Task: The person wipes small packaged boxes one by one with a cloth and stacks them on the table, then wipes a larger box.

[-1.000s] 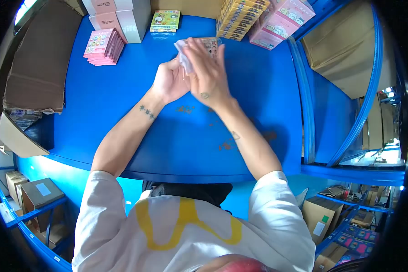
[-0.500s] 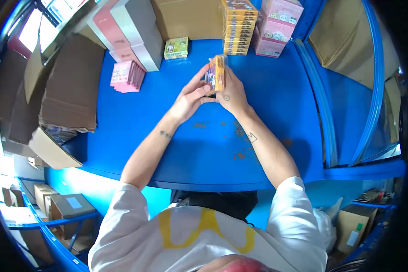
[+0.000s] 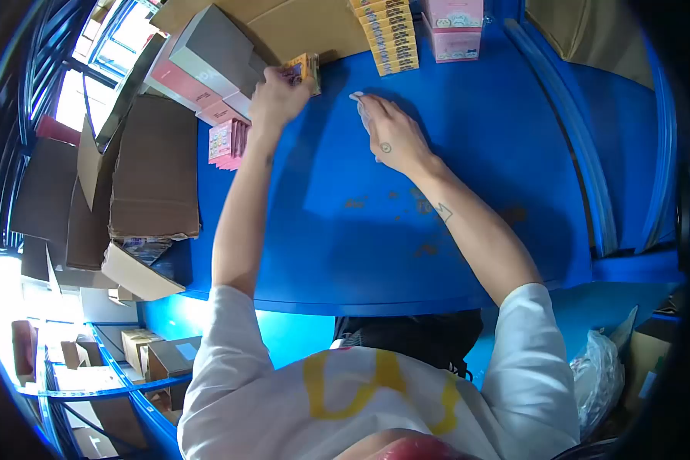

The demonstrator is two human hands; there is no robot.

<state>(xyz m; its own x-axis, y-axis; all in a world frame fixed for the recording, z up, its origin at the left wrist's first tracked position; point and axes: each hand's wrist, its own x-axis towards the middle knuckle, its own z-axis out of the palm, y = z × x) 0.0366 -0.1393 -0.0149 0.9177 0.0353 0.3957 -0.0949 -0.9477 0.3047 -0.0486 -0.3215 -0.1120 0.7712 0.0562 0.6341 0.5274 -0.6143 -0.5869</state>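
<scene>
My left hand (image 3: 280, 100) is closed on a small orange box (image 3: 308, 67) at the back of the blue table, where the green box stood; that green box is now mostly or wholly hidden. Palm down over the middle of the table, my right hand (image 3: 395, 136) has its fingers curled over a crumpled, pale see-through plastic wrapper (image 3: 363, 115). Part of the wrapper shows beyond the fingertips and along the thumb side. Just left of my left forearm lies a bunch of pink boxes (image 3: 224, 144).
A stack of orange boxes (image 3: 387, 38) and pink boxes (image 3: 456, 44) stand at the back. Tall grey and pink cartons (image 3: 215, 57) rise at back left. Brown cardboard (image 3: 153, 165) lines the left side; a blue metal rail (image 3: 563, 138) runs along the right.
My hands have parted. The left has carried the orange box away to the back left, while the right stays near the middle with the plastic wrapper. The view has also shifted.
</scene>
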